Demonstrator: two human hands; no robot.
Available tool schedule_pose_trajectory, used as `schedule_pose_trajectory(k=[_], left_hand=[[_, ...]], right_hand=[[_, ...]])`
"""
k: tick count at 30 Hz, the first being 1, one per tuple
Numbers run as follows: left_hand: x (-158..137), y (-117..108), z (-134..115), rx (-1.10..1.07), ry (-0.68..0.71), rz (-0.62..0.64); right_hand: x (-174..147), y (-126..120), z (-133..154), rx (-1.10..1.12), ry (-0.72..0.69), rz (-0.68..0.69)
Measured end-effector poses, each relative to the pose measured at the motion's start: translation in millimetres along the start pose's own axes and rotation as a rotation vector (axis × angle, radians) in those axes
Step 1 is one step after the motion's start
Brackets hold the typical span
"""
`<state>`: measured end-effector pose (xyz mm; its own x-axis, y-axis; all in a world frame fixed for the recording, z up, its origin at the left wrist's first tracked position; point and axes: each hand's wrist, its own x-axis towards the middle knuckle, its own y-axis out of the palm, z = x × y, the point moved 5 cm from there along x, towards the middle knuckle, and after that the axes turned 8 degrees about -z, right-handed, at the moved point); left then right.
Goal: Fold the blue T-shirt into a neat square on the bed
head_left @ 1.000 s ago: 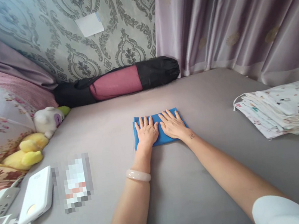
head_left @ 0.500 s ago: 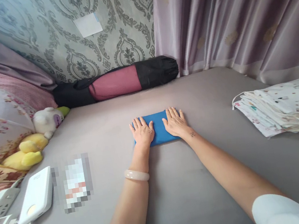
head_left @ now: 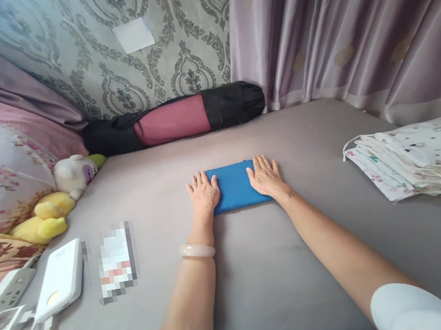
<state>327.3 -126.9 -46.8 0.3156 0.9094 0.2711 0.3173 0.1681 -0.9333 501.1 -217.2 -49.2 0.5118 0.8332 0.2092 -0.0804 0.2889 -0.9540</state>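
A flat blue folded cloth (head_left: 234, 186) lies on the grey bed sheet (head_left: 258, 270) in front of me. On its left edge rests my left hand (head_left: 204, 192), palm down with the fingers spread, partly on the cloth and partly on the sheet. My right hand (head_left: 264, 176) lies flat over the cloth's right end, fingers stretched away from me and thumb pointing inward. Between the two hands the middle of the cloth shows. Neither hand grips anything. The parts of the cloth under the palms are hidden.
At right lies a stack of folded patterned fabric (head_left: 420, 158). A white power bank (head_left: 60, 277) with cables and a power strip (head_left: 9, 296) lie at left, beside a blurred-out item (head_left: 114, 262). Plush toys (head_left: 75, 174) and a long black-and-pink bag (head_left: 171, 119) line the far edges.
My hands have moved farther apart, left hand to the left and right hand to the right. More of the blue cloth shows between them. The view has shifted slightly.
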Motion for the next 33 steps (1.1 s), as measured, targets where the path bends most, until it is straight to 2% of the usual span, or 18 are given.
schedule_pose_trajectory(k=[2,6,11,16,21,28,33], left_hand=[[0,5,2,-0.018,0.002,0.041],[0,7,3,-0.036,0.003,0.037],[-2,-2,1,-0.021,-0.005,0.037],[-30,-21,-17,0.035,0.115,-0.071],[-57,-11,-32,0.054,0.204,0.028],[-58,-12,-31,0.021,0.201,0.009],[-58,-24,-16,-0.084,0.080,-0.139]], right_hand=[[0,4,-3,0.008,0.008,0.032],[0,6,-4,0.000,0.004,0.051],[-3,-1,1,-0.048,0.005,0.027],[-22,-10,21,-0.041,-0.082,-0.060],[-46,-4,40,-0.060,-0.160,-0.050],[-50,-5,42,-0.096,-0.154,-0.018],[-47,-12,60,-0.065,-0.182,-0.013]])
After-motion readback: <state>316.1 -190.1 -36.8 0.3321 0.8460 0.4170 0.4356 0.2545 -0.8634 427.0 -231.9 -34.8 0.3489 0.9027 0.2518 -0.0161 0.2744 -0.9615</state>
